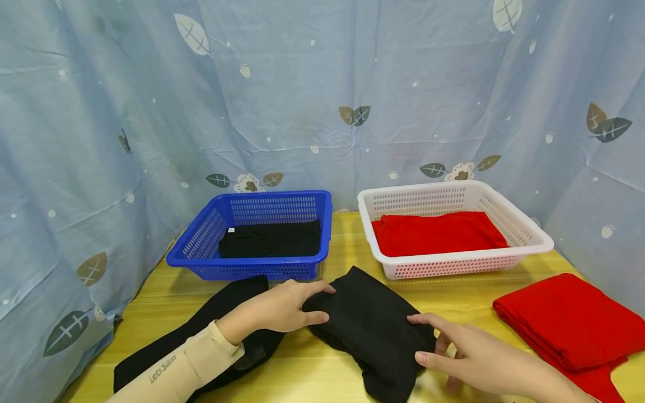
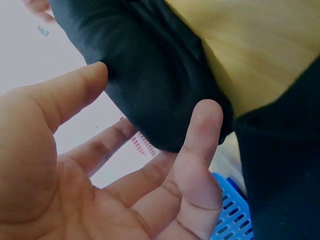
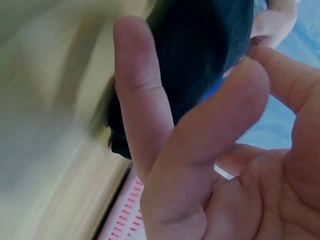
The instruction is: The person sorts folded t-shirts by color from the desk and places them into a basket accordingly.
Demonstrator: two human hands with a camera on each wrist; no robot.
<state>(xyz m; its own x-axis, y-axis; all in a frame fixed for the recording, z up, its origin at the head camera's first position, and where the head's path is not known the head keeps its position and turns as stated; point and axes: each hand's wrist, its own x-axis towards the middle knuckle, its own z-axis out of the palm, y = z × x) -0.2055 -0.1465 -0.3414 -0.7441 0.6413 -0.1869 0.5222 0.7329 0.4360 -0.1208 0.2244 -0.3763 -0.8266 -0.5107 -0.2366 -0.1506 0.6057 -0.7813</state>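
Note:
A folded black cloth garment [image 1: 373, 319] lies on the table between the two hands. My left hand [image 1: 284, 305] is at its left edge, fingers spread, with the index fingertip touching the fabric. In the left wrist view, the thumb and fingers stand apart on either side of the black fabric [image 2: 150, 75] without closing on it. My right hand [image 1: 468, 355] is by the right edge, its fingers loosely bent and thumb apart. The right wrist view shows black fabric [image 3: 200, 55] beyond its fingers. Under the left forearm lies another black garment [image 1: 242, 292], partly hidden.
At the back left, a blue basket [image 1: 249, 261] holds black cloth [image 1: 277, 239]. A white basket [image 1: 453, 257] at the back right contains red cloth [image 1: 438, 235]. Folded red cloth [image 1: 574, 319] lies on the table at right. A patterned curtain [image 1: 312, 73] hangs behind.

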